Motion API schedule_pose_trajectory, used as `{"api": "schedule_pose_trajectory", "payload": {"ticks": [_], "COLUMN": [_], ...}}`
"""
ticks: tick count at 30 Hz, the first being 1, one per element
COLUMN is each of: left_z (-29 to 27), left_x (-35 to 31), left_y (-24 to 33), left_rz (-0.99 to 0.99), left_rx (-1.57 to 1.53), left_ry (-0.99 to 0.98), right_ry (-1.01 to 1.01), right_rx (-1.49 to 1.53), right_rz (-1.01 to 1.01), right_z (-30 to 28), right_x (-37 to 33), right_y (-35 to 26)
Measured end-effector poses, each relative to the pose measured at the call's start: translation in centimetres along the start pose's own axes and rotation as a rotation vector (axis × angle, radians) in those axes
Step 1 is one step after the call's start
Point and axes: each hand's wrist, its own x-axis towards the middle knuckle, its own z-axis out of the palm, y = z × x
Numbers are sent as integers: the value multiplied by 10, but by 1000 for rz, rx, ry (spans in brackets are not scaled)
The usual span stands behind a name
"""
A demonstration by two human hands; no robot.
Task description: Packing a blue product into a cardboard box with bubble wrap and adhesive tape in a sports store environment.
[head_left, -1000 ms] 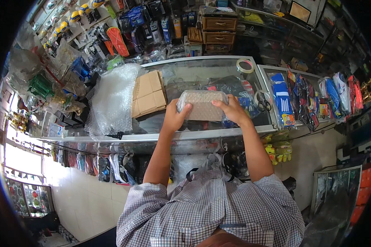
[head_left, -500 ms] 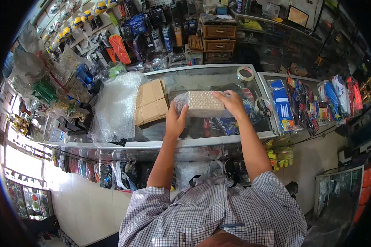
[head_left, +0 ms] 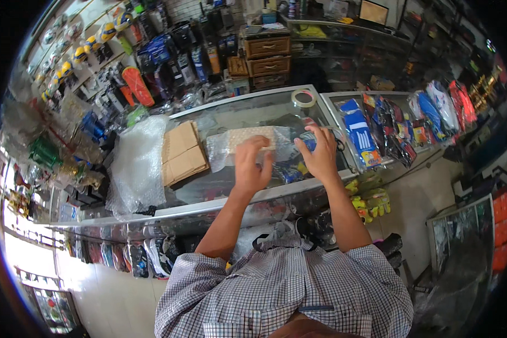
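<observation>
A small box-like package wrapped in bubble wrap (head_left: 238,137) lies on the glass counter, its loose wrap ends spreading out to both sides. My left hand (head_left: 252,164) is over the package's near side, fingers apart and lightly bent, with the fingertips at the wrap; it grips nothing. To the right, my right hand (head_left: 322,158) is off the package, thumb and fingers spread and holding nothing. Dark scissors (head_left: 339,143) partly show just beyond the right hand. Folded brown cardboard (head_left: 183,155) lies left of the package.
A large bubble wrap sheet (head_left: 139,163) covers the counter's left part. A tape roll (head_left: 304,105) sits near the far edge of the glass counter (head_left: 225,207). Bagged sportswear (head_left: 361,135) lies at right; trophies (head_left: 46,152) stand at left. Wooden drawers (head_left: 268,48) are behind.
The package went from being held in both hands to lying on the counter. My right hand let go and opened beside it; the left loosened its grip. The whole view shifted.
</observation>
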Motion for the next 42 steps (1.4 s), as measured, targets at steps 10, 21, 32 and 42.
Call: {"api": "schedule_pose_trajectory", "payload": {"ticks": [10,21,32,42], "left_z": [125,189,189,182], "left_x": [-6,-3,-5,7], "left_y": [31,-19,-16,-5], "left_rz": [-241,-276,-225,-485], "left_rx": [-146,8,-37,-38], "left_ry": [-395,-401,-402,-383], "right_ry": [82,68,151,167], "right_rx": [-91,-331,-293,-158], "right_rz": [71,94,155,151], "right_z": [-43,-33,-33,-36], "right_x": [-15,-25,-27,-26], "right_y": [87,92,91,95]}}
